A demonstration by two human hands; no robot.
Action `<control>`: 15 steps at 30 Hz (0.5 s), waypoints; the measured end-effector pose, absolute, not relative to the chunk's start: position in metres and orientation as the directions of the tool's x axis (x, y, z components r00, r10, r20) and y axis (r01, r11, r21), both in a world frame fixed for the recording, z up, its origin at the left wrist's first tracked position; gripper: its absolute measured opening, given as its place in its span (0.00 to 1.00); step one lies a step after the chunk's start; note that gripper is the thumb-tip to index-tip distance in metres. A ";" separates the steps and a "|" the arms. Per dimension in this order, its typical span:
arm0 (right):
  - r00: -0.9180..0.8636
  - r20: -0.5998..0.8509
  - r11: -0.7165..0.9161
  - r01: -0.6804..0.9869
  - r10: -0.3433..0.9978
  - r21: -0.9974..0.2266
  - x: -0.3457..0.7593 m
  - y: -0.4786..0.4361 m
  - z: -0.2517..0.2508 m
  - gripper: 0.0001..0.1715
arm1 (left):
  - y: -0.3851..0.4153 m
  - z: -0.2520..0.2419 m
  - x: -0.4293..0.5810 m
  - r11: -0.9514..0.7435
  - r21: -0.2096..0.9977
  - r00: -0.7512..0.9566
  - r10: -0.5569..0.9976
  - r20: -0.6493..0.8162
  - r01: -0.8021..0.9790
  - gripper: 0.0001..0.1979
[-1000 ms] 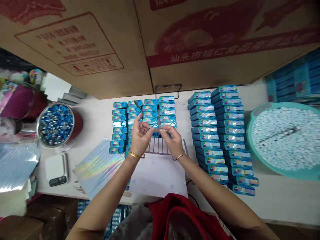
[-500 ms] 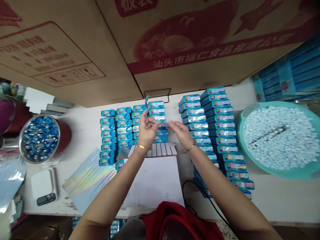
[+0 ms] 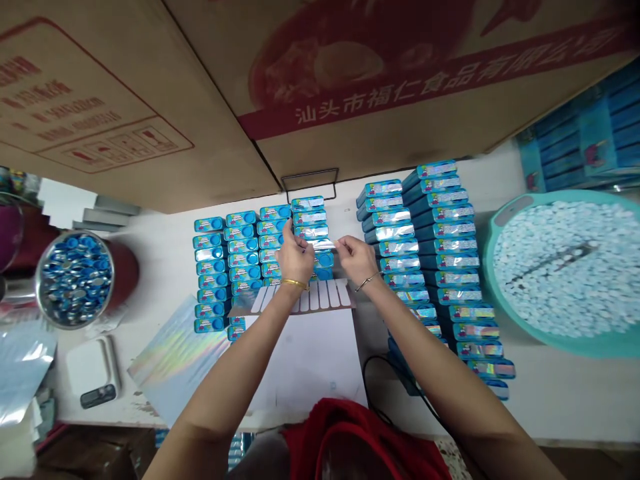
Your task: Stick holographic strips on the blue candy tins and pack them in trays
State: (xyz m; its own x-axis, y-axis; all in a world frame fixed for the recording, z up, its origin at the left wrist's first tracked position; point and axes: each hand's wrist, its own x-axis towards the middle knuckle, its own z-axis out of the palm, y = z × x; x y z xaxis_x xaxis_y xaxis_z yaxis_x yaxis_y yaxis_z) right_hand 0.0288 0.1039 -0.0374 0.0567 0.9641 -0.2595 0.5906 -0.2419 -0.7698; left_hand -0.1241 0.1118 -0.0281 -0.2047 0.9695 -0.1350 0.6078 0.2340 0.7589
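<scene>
Between my hands a narrow shiny clear sticker strip (image 3: 324, 245) lies over one of the small blue boxes in the middle group. My right hand (image 3: 359, 261) pinches the strip's right end. At its left end is my left hand (image 3: 296, 259), thumb bent towards the strip and index finger stretched forward beside the boxes. Blue boxes (image 3: 309, 217) with shiny strips on top stand just ahead of the hands. Below my wrists is a sticker sheet (image 3: 327, 295) with rows of pale strips, at the far edge of a white box (image 3: 305, 363).
Rows of blue boxes stand left (image 3: 210, 267) and right (image 3: 440, 247). At far right is a turquoise basin (image 3: 495, 267) of pale pieces. A metal pot (image 3: 114, 267), a white scale (image 3: 93, 367) and holographic sheets (image 3: 175, 360) lie left. Large cartons (image 3: 210, 147) block the back.
The strip between my hands now lies lower over a box. The curled strip seen at my left index fingertip no longer shows there. The camera view has shifted slightly.
</scene>
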 end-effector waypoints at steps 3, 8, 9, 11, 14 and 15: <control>0.050 -0.272 -0.243 0.623 0.961 -0.744 0.028 0.105 -0.046 0.15 | 0.110 -0.030 -0.121 0.288 0.699 -0.260 0.954 -0.150 0.654 0.38; 0.094 -0.313 -0.316 0.508 0.945 -0.801 0.025 0.102 -0.066 0.15 | 0.108 -0.030 -0.120 0.284 0.639 -0.262 0.956 -0.133 0.714 0.39; 0.113 -0.321 -0.336 0.462 0.940 -0.821 0.024 0.100 -0.070 0.15 | 0.108 -0.031 -0.121 0.283 0.621 -0.273 0.955 -0.115 0.731 0.39; 0.129 -0.328 -0.352 0.386 0.936 -0.853 0.022 0.097 -0.074 0.18 | 0.108 -0.033 -0.123 0.292 0.585 -0.310 0.948 -0.072 0.757 0.41; 0.047 -0.272 -0.265 0.432 0.961 -0.862 0.021 0.091 -0.072 0.20 | 0.109 -0.038 -0.125 0.331 0.541 -0.362 0.931 -0.053 0.773 0.43; -0.007 -0.252 -0.215 0.502 0.968 -0.838 0.022 0.089 -0.070 0.20 | 0.110 -0.039 -0.126 0.345 0.530 -0.371 0.927 -0.060 0.774 0.44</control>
State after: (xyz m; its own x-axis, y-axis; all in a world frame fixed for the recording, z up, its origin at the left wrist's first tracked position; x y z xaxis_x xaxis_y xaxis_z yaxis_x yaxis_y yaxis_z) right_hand 0.0220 0.0891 -0.0699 -0.0065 0.9678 -0.2517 0.5023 -0.2145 -0.8376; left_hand -0.1256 0.1096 -0.0390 -0.3711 0.9267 -0.0602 0.7745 0.3446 0.5305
